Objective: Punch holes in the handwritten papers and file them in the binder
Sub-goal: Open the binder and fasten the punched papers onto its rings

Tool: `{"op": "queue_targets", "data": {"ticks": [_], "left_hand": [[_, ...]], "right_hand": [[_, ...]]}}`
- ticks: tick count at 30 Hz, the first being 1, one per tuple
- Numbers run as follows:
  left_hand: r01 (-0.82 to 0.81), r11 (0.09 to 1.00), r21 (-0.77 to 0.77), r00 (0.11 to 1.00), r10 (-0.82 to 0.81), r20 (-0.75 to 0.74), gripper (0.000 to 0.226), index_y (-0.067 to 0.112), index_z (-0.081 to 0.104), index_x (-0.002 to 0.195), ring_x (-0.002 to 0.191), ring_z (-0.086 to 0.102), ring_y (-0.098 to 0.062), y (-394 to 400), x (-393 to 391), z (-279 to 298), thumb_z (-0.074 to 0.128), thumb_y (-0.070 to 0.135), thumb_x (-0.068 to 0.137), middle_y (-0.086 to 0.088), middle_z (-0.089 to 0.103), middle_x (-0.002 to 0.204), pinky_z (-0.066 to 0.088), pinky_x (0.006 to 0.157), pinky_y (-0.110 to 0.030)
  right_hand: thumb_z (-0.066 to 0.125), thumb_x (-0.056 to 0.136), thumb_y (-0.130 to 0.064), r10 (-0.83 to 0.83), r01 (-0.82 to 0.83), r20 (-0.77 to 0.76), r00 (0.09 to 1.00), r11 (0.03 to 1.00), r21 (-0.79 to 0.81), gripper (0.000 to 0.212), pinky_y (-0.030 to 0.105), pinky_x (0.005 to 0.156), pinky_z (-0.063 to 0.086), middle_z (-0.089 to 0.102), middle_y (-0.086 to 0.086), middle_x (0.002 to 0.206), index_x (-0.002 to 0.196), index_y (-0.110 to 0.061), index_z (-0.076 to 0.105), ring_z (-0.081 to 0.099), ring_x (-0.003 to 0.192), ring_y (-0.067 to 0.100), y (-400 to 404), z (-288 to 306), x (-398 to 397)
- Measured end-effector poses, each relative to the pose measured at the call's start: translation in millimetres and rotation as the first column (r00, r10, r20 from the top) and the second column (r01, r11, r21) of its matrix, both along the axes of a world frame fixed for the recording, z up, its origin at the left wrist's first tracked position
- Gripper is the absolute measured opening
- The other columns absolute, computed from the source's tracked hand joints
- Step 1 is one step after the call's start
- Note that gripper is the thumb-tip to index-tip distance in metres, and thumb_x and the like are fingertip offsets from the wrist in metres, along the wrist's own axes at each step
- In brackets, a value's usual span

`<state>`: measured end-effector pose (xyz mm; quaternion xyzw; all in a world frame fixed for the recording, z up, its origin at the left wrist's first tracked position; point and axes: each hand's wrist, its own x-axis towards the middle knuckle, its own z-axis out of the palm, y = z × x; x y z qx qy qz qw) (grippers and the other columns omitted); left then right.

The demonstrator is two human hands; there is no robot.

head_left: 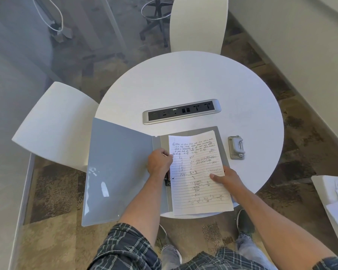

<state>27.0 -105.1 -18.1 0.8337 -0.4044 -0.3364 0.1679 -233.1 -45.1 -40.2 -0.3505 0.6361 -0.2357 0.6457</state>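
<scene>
Head view, single frame. A grey binder [117,168] lies open on the near edge of a round white table [193,80], its front cover overhanging the rim to the left. The handwritten papers [200,184] — lined sheets bearing ink calculations — lie on the binder's right half, their left margin at the ring mechanism [167,180]. The left hand [158,161] is curled over the upper part of that mechanism, fingertips at the paper's left edge; whether it grips a ring or merely presses cannot be determined. The right hand [225,177] rests flat on the sheets' right side, fingers extended, not closed on anything. The hands are apart. A grey hole punch [236,147] sits on the table just right of the binder, untouched. A recessed socket strip [181,111] lies beyond.
</scene>
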Motion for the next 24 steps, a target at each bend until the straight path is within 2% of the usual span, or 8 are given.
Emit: {"op": "queue_targets", "data": {"ticks": [7, 12, 16, 20, 24], "left_hand": [[-0.034, 0.998, -0.052, 0.998, 0.031, -0.062, 0.006, 0.017, 0.071, 0.075, 0.078, 0.069, -0.019, -2, 3, -2, 0.075, 0.016, 0.08, 0.007, 0.071, 0.076, 0.055, 0.068, -0.029], [-0.076, 0.996, -0.041, 0.991, 0.072, -0.11, 0.015, 0.016, 0.066, 0.07, 0.063, 0.06, -0.015, -4, 6, -3, 0.076, 0.014, 0.082, 0.007, 0.066, 0.069, 0.045, 0.058, -0.023], [-0.093, 0.996, -0.013, 0.988, 0.091, -0.125, 0.021, 0.017, 0.059, 0.067, 0.062, 0.058, -0.015, -5, 10, -7, 0.073, 0.012, 0.081, 0.003, 0.067, 0.072, 0.049, 0.061, -0.026], [-0.079, 0.997, 0.021, 0.99, 0.081, -0.118, 0.035, 0.02, 0.045, 0.059, 0.055, 0.045, -0.016, -4, 14, -11, 0.07, 0.011, 0.082, 0.006, 0.051, 0.059, 0.037, 0.053, -0.023], [-0.074, 0.996, 0.056, 0.993, 0.079, -0.09, 0.033, 0.02, 0.04, 0.06, 0.06, 0.039, -0.022, -7, 14, -12, 0.063, 0.009, 0.081, 0.004, 0.043, 0.06, 0.032, 0.053, -0.025]], "right_hand": [[0.08, 0.09, -0.014, -0.037, 0.037, 0.029, 0.999, 0.999, -0.001, 0.026, 0.039, 0.081, 0.06, 0.082, -0.006, 0.103, 0.11, -0.028, 0.071, 0.079, 0.094, 0.02, 1, 6, 0], [0.08, 0.09, -0.011, -0.049, 0.049, 0.033, 0.998, 0.999, -0.002, 0.025, 0.034, 0.075, 0.059, 0.082, -0.005, 0.102, 0.11, -0.025, 0.073, 0.08, 0.088, 0.017, 0, 10, 1], [0.078, 0.09, -0.008, -0.063, 0.063, 0.037, 0.997, 0.998, 0.008, 0.024, 0.032, 0.07, 0.059, 0.083, -0.006, 0.097, 0.109, -0.023, 0.072, 0.08, 0.084, 0.016, -1, 10, 1], [0.079, 0.09, -0.006, -0.074, 0.074, 0.03, 0.997, 0.997, 0.025, 0.024, 0.036, 0.073, 0.059, 0.083, -0.004, 0.098, 0.107, -0.021, 0.072, 0.08, 0.087, 0.02, -2, 8, 0], [0.079, 0.089, -0.006, -0.084, 0.083, 0.033, 0.996, 0.996, 0.025, 0.024, 0.036, 0.073, 0.06, 0.083, -0.003, 0.097, 0.106, -0.021, 0.072, 0.08, 0.087, 0.021, -1, 8, 0]]}}
